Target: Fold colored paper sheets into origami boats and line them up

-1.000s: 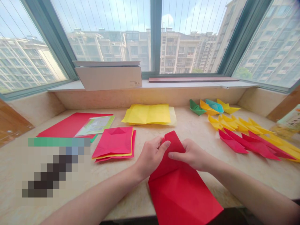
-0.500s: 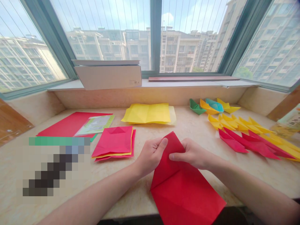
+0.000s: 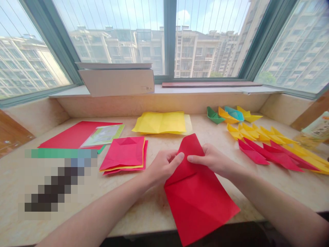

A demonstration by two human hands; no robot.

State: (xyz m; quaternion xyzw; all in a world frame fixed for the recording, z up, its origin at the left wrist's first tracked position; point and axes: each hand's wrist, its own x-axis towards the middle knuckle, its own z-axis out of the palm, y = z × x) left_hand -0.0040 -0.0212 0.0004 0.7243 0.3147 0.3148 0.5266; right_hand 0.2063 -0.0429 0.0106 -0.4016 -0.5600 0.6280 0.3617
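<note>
Workpiece: one sheet of red paper (image 3: 202, 202), held at the near edge of the counter (image 3: 140, 218), midway between left and right. Its far end narrows between the hands; its near part spreads open and reaches past the counter edge. A fold edge crosses the sheet from its left corner toward the middle, and faint diagonal creases mark the near part.

Hand state: the left hand (image 3: 167, 164) grips the left margin of the far end, thumb on the upper face. The right hand (image 3: 218, 159) grips the right margin, thumb laid flat and pointing inward. Both grips are narrow. The fingers behind the paper are hidden.

Step in hand (judgement): two-handed shaping of the far end along a fold. Any further move of this part calls for even thumb pressure, margins kept aligned, and the loose near part kept from twisting. Excess force could crease the sheet off its line.

Surroundings: a stack of folded red and yellow paper (image 3: 123, 152) lies left of the left hand. Yellow sheets (image 3: 160, 122) lie at the far middle, and a flat red sheet (image 3: 65, 134) at far left, partly under a clear packet (image 3: 102, 135). At right, red paper boats (image 3: 284, 159) lie nearer than the green paper boat (image 3: 214, 116).
</note>
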